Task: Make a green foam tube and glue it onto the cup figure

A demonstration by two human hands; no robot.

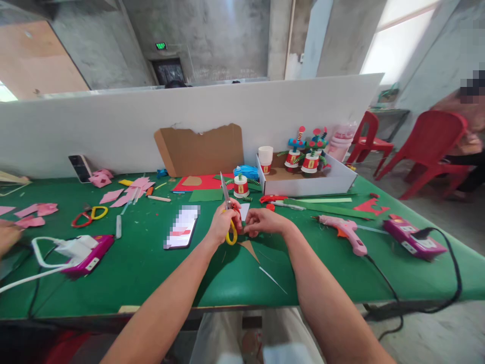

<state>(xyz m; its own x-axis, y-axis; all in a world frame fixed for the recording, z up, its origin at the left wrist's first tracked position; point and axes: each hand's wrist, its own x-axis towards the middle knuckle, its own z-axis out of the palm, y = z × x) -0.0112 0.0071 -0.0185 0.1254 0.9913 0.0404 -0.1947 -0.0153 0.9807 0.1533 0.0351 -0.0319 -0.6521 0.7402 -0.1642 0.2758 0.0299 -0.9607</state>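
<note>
Scissors [231, 236] with a yellow handle loop are gripped in my left hand [220, 222], their blades pointing up and away from me. Something red shows between my hands, partly covered by the fingers. My right hand [265, 221] is closed close beside it, its fingertips pinched together; what they hold is too small to make out. A piece of white paper [245, 210] lies just behind the hands. Under them is a brown cardboard scrap [250, 250]. Beyond, a red paper cup [241, 187] with green springy paper arms stands upside down on the green table [227, 283].
A phone [182, 227] lies left of my hands. To the right are a pink glue gun [344, 230] and a purple power strip [415, 237]. A white box [314, 186] holds finished cup figures. Another person's hand [9, 236] is at far left, near a second power strip [91, 258].
</note>
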